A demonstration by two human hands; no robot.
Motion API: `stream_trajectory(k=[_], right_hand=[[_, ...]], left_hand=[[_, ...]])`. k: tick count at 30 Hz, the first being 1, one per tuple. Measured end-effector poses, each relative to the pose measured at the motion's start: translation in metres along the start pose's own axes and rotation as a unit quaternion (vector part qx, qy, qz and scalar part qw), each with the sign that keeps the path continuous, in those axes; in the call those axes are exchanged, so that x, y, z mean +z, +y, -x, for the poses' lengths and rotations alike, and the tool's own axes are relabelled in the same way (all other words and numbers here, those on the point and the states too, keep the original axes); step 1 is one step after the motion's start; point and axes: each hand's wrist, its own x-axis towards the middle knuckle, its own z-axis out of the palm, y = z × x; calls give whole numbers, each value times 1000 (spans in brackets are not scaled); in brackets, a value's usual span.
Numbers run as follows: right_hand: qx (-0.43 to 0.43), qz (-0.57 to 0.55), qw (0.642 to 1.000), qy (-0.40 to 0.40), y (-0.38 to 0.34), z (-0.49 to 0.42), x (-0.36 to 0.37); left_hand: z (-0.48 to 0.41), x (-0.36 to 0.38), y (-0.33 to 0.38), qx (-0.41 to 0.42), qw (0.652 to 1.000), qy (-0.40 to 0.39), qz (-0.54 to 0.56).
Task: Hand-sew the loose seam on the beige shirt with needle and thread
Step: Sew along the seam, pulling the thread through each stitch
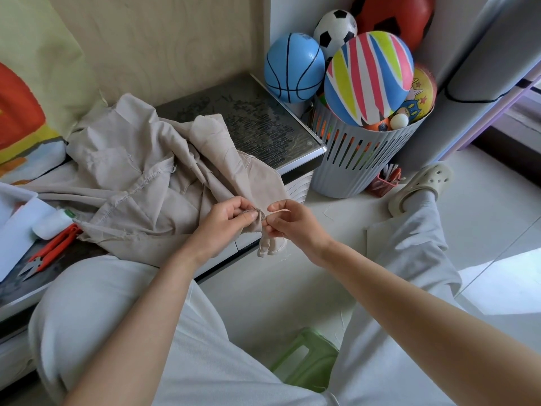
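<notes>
Our left hand (229,219) and right hand (292,225) both pinch fingers on the shirt (140,186) seam, hanging off the tabletop (257,121); needle unseen. Pulling tight, we could pucker this bunched cloth

From the head we look forward and down, close above left hand (227,219) and right hand (288,222); edges seem lens-bent.

Grey slatted basket (366,159), striped ball (369,77) on top, blue basketball (294,67), green stool (307,358), cream clog (424,183)

Both hands (225,219) pinch shirt (152,183), needle unclear.
</notes>
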Motion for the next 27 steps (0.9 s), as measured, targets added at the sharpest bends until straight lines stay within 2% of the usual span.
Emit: stream_trajectory(k=[4,7,11,15,20,27], right_hand=[[-3,18,1000,-3,-1,1,2],[-37,99,994,5,-2,2,6],[-102,233,967,17,-6,7,15],[-162,308,937,24,-6,6,16],[-199,314,928,26,-6,3,16],[-195,258,946,14,-9,9,12]], left_hand=[[-2,-3,-8,-14,999,-7,-49],[-5,-4,-13,-23,998,9,-61],[-6,-3,-17,-42,998,22,-49],[-6,0,-13,-50,997,26,-44],[-5,-1,-12,-52,998,23,-23],[-5,1,-10,-50,998,23,6]])
